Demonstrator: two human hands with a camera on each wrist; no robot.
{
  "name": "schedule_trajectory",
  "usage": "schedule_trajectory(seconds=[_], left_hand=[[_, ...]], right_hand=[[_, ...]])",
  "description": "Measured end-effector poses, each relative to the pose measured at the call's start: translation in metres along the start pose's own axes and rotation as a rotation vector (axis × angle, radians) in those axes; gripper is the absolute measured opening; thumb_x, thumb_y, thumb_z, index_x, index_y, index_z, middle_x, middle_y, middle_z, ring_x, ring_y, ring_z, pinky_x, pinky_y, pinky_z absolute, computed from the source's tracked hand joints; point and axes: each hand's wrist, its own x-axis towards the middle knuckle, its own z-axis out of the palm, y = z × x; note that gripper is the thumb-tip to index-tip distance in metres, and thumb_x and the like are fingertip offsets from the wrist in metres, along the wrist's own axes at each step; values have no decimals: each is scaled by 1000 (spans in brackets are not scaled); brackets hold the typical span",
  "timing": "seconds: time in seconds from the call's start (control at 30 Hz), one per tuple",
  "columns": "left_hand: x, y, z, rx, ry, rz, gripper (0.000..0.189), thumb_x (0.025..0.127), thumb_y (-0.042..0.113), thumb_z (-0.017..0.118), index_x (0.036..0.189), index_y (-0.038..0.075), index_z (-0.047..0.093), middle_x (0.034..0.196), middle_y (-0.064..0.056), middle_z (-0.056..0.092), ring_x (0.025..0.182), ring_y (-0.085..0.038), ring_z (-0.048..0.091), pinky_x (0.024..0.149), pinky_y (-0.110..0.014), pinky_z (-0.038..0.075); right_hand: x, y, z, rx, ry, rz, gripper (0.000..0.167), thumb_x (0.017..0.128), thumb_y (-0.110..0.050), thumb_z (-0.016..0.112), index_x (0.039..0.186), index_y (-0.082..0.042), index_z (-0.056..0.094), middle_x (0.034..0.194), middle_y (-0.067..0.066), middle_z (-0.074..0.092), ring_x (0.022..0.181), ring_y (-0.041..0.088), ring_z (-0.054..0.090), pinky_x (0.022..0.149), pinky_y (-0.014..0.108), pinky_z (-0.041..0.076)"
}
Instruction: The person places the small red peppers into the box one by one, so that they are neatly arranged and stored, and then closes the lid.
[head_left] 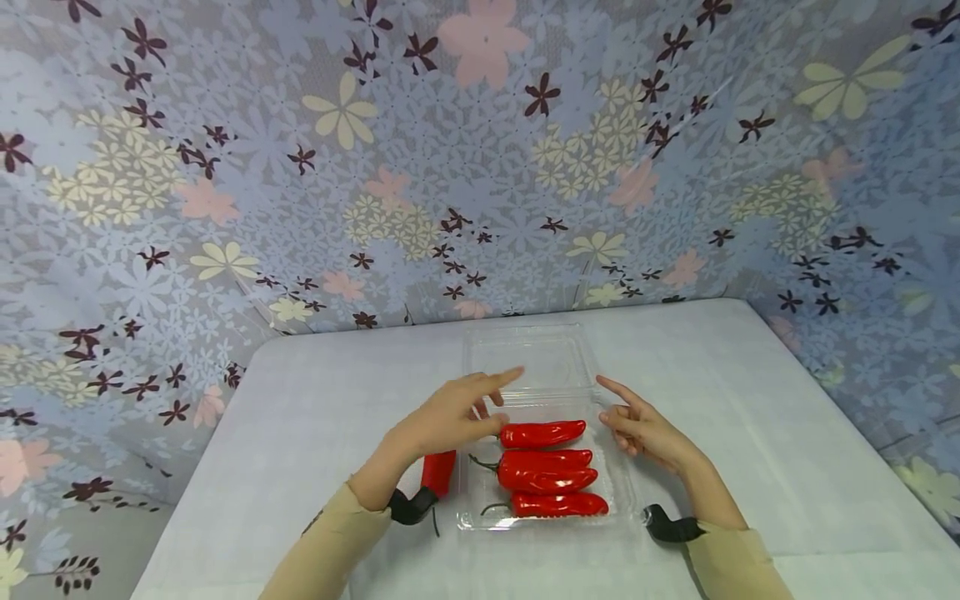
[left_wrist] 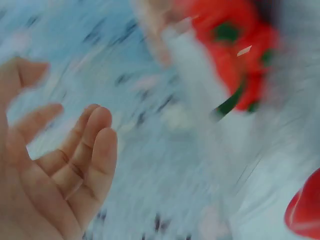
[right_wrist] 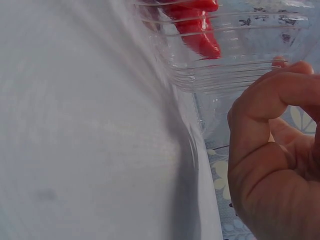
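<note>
A clear plastic clamshell box point(head_left: 468, 521) lies on the table with its transparent lid point(head_left: 528, 358) folded back toward the wall. Several shiny red chili peppers point(head_left: 543, 482) with green stems lie crosswise in the base. My left hand point(head_left: 457, 408) hovers over the box's left side, index finger stretched out and nothing in its grasp. Beneath the left wrist, partly covered, another red pepper point(head_left: 438, 472) lies outside the box. At the box's right edge, my right hand point(head_left: 648, 433) points its index finger toward the hinge, other fingers loosely bent. Whether it touches the plastic is unclear.
A white cloth covers the table point(head_left: 337, 392), which meets a flower-patterned wall covering point(head_left: 420, 200) at the back and right. Black wrist straps point(head_left: 671, 527) sit on both forearms. The left wrist view is blurred.
</note>
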Motion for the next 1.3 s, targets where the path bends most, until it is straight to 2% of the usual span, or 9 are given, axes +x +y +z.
schedule_trajectory(seconds=[0.17, 0.23, 0.33, 0.43, 0.53, 0.7, 0.87, 1.07, 1.3], left_hand=[[-33, -21, -19, -83, 282, -176, 64, 91, 21, 64, 147, 24, 35, 102, -3, 61, 81, -13, 61, 75, -30, 52], [-46, -32, -20, -82, 349, -251, 63, 91, 25, 64, 147, 24, 35, 107, -7, 62, 85, -17, 62, 76, -34, 52], [-63, -46, -15, -94, 389, -377, 65, 90, 29, 64, 147, 25, 35, 115, -11, 61, 92, -24, 63, 75, -39, 53], [-76, -58, -4, -123, 363, -495, 67, 89, 29, 66, 148, 25, 34, 118, -15, 60, 90, -25, 64, 71, -39, 54], [-83, -67, 11, -125, 297, -557, 68, 88, 28, 67, 147, 21, 35, 116, -18, 60, 83, -21, 65, 66, -35, 55], [-86, -73, 34, -36, 210, -546, 68, 84, 27, 70, 144, 14, 41, 104, -15, 59, 69, -15, 58, 57, -28, 50], [-83, -75, 48, 33, 180, -531, 63, 82, 22, 67, 141, 14, 46, 96, -11, 57, 75, -17, 52, 56, -28, 48], [-76, -72, 53, 69, 159, -539, 61, 81, 23, 67, 139, 17, 49, 95, -10, 56, 84, -21, 52, 61, -31, 51], [-72, -66, 53, -3, 160, -549, 57, 80, 18, 67, 135, 14, 54, 104, -14, 57, 87, -25, 52, 64, -34, 51]], right_hand=[[-1, 0, 1, -1, -1, -1, 70, 97, -14, 53, 152, -10, 9, 68, 1, 44, 47, 7, 42, 45, 18, 37], [-1, 1, 1, -3, 3, 0, 70, 97, -14, 53, 152, -10, 9, 68, 1, 44, 47, 7, 42, 44, 18, 37], [0, 1, 1, -5, 8, -2, 70, 97, -14, 53, 152, -10, 9, 68, 0, 44, 48, 7, 43, 44, 17, 38], [0, 1, 0, -7, 6, -4, 70, 97, -13, 53, 152, -10, 9, 68, 0, 44, 48, 7, 43, 45, 17, 38], [-1, 1, 0, -10, 6, -9, 69, 98, -13, 52, 152, -10, 9, 68, -1, 43, 48, 7, 42, 45, 18, 38], [0, 2, 0, -14, 7, -18, 68, 98, -12, 51, 152, -10, 9, 68, -1, 43, 48, 6, 42, 44, 17, 38], [3, 2, 1, -4, -3, -13, 69, 98, -12, 51, 152, -9, 8, 68, -1, 44, 48, 6, 42, 44, 17, 37], [3, 1, 0, 0, -1, -14, 70, 97, -13, 52, 152, -9, 8, 68, -1, 44, 48, 6, 42, 43, 17, 37], [4, 0, -1, 23, -28, -30, 69, 98, -11, 50, 151, -8, 6, 70, 0, 46, 48, 5, 43, 44, 17, 37]])
